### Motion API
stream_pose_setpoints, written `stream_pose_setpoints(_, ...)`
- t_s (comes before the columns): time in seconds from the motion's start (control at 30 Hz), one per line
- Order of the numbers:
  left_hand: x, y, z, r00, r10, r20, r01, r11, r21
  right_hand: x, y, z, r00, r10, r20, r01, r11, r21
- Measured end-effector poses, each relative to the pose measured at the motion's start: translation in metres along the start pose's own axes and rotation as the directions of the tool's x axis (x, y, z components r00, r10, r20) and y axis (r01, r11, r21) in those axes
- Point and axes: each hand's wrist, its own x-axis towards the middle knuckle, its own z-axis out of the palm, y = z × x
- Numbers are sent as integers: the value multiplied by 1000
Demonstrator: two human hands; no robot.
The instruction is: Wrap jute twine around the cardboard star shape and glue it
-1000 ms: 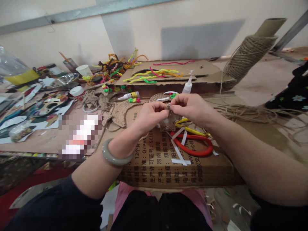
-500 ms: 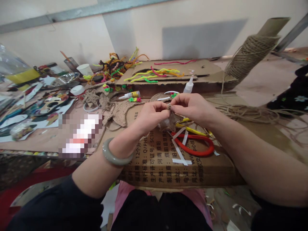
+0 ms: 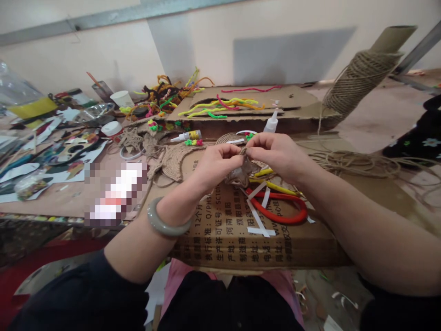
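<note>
Left hand [image 3: 220, 164] and right hand [image 3: 278, 151], pinched nearly closed, gripped brown star [image 3: 242, 175] by top; rounded red handle [image 3: 303, 210] lay on printed cardboard [image 3: 310, 250].

Beyond the hands [image 3: 220, 166] stands a pale wall [image 3: 210, 55] crossed by a grey metal rail [image 3: 106, 19] and bearing a grey shadow [image 3: 292, 62], with a pinkish-brown table [image 3: 69, 202] to their left and littered floor [image 3: 312, 278] below.

Brown star [image 3: 242, 176], its top between left hand [image 3: 217, 166] and right hand [image 3: 275, 152].
</note>
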Motion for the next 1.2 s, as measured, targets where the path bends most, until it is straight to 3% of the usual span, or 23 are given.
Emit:
stream_pose_setpoints(0.27, 0, -2, 0, 999, 11, -53, -4, 990, 140, 1, 7, 3, 999, -38, 15, 38, 999, 16)
stream_pose_setpoints(0.57, 3, -10, -1, 991, 106, -83, -80, 960, 268, 4, 14, 6, 992, -123, -41, 117, 986, -122)
stream_pose_setpoints(0.73, 4, -10, -1, 993, 84, -81, -65, 975, 213, 4, 14, 6, 990, -132, -46, 123, 981, -152)
stream_pose_setpoints(0.93, 3, -3, 0, 997, -10, -78, 14, 999, 50, 3, 6, -1, 997, -57, 48, 58, 998, -10)
stream_pose_setpoints(1.2, 2, -1, 1, 998, -25, -58, 26, 999, 26, 4, 8, 2, 997, -77, 20, 78, 996, -53)
